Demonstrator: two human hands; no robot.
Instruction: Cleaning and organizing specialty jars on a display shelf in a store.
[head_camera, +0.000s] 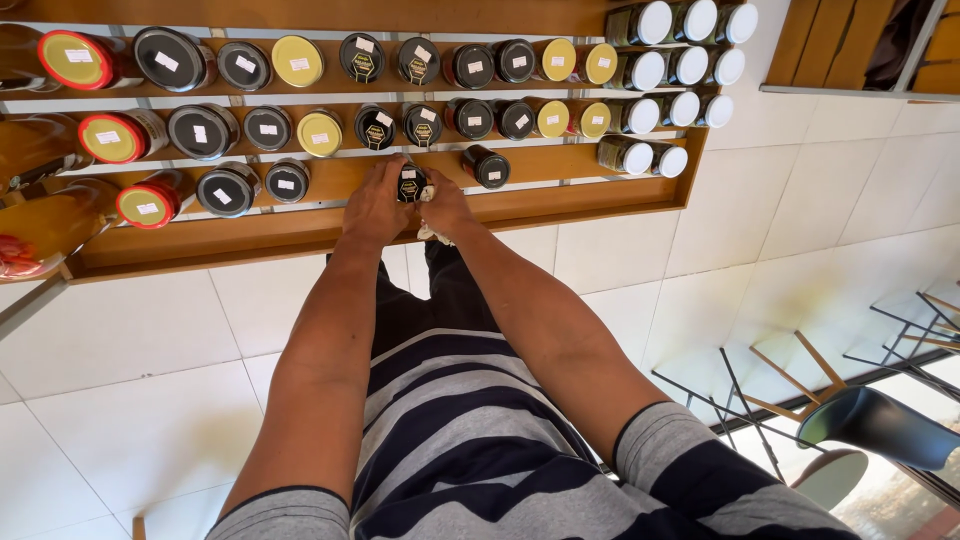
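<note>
black-lidded jar (410, 183) on the lowest wooden shelf (560, 163), and we've got both hands on it. left hand (375, 203) fingers clamped around it; right hand (445, 205) pinches a white cloth (430, 233) against it.

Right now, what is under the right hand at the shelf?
A crumpled white cloth shows below the right hand, apparently held in it. Beside it the left hand grips a black-lidded jar. The hand covers most of the cloth and the wooden shelf beneath.

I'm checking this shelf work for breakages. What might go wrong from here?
The black-lidded jar is gripped by the left hand and right hand at the shelf's front edge; a slip may drop it onto the tiled floor. The neighbouring dark jar stands close and might get knocked.
</note>
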